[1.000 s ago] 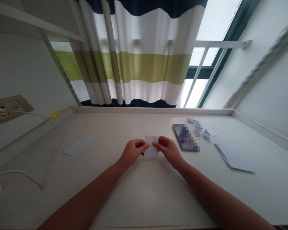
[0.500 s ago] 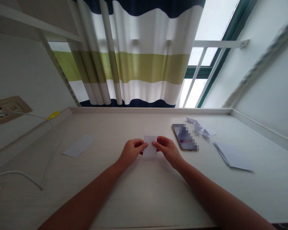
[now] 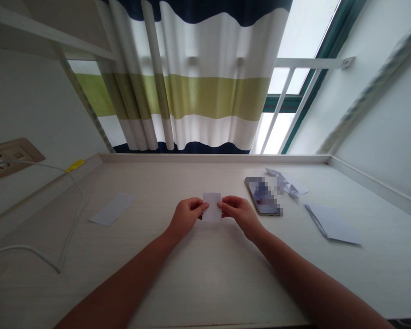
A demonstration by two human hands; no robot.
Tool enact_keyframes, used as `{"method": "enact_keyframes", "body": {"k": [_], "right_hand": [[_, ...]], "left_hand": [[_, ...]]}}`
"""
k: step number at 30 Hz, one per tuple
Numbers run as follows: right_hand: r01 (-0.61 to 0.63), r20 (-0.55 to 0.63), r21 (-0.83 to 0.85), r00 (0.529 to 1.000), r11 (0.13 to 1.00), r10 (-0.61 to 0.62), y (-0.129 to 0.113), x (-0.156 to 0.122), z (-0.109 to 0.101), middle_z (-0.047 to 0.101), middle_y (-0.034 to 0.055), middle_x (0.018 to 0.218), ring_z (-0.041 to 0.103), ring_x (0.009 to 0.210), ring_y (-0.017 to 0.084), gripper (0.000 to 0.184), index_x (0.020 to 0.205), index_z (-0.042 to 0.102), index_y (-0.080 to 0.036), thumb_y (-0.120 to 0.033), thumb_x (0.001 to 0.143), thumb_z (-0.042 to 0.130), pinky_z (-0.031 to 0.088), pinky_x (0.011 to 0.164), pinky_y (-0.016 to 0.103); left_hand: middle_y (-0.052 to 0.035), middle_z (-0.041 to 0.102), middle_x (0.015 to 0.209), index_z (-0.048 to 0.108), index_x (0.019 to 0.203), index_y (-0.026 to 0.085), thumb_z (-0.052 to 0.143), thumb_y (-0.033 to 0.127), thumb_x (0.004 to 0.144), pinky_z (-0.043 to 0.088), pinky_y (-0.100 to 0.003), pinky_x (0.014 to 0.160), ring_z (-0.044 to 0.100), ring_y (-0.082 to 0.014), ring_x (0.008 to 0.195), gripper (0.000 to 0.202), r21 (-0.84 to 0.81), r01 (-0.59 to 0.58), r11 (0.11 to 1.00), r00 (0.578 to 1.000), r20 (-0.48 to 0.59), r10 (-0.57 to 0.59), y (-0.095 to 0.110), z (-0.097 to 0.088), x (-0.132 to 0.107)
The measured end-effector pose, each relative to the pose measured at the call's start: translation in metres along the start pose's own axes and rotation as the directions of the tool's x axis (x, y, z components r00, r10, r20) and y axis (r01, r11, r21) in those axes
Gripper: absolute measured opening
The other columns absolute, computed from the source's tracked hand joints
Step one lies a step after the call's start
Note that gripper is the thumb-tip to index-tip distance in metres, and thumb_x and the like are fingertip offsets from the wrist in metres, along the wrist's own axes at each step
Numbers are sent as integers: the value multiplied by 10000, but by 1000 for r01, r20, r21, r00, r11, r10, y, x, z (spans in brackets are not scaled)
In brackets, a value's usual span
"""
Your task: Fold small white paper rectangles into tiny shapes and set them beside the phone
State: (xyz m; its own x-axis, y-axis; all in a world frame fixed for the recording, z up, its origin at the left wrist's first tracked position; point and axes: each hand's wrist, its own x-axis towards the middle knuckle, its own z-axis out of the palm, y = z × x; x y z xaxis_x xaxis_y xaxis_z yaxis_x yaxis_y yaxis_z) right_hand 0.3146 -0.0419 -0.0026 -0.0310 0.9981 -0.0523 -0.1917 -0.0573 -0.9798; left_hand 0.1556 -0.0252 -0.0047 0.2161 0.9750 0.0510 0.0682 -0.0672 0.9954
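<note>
My thumbs (image 3: 205, 206) and curled fingers pinch the small paper (image 3: 212, 207) by its side edges, my left hand (image 3: 185, 218) and right hand (image 3: 239, 214) on either side of it. The thin white rectangle is held over the desk (image 3: 205, 274), a little further left than a second ago. The desk is pale and finely grained. Just past my right hand lies a phone (image 3: 260, 197) with a pixelated screen, then creased scraps (image 3: 287, 186) and a folded sheet (image 3: 330, 224). A flat strip (image 3: 112, 209) lies well to my left.
</note>
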Motion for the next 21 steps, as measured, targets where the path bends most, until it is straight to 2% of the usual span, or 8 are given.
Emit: {"method": "enact_keyframes", "body": {"k": [10, 17, 21], "right_hand": [[-9, -16, -9, 1000, 1000, 9, 2, 2, -2, 600, -22, 521, 541, 499, 89, 237, 581, 615, -138, -310, 500, 757, 477, 558, 249], [-40, 15, -26, 999, 999, 41, 1, 1, -2, 608, -12, 539, 550, 516, 93, 237, 632, 638, -128, -314, 528, 742, 481, 578, 250], [-15, 9, -34, 1000, 999, 16, 3, 4, -2, 598, -20, 519, 537, 491, 84, 220, 602, 621, -129, -291, 521, 746, 470, 550, 236]], "left_hand": [[2, 594, 556, 616, 585, 137, 645, 335, 618, 469, -245, 565, 552, -130, 550, 203, -13, 6, 1000, 1000, -9, -6, 4, -1, 0], [8, 591, 555, 623, 612, 134, 628, 343, 628, 453, -235, 559, 540, -123, 545, 209, 12, -20, 1000, 999, -39, 20, 1, -2, 2], [14, 578, 547, 621, 616, 134, 626, 338, 636, 448, -227, 555, 534, -117, 541, 206, 35, -38, 999, 998, -43, 39, 0, -2, 2]]}}
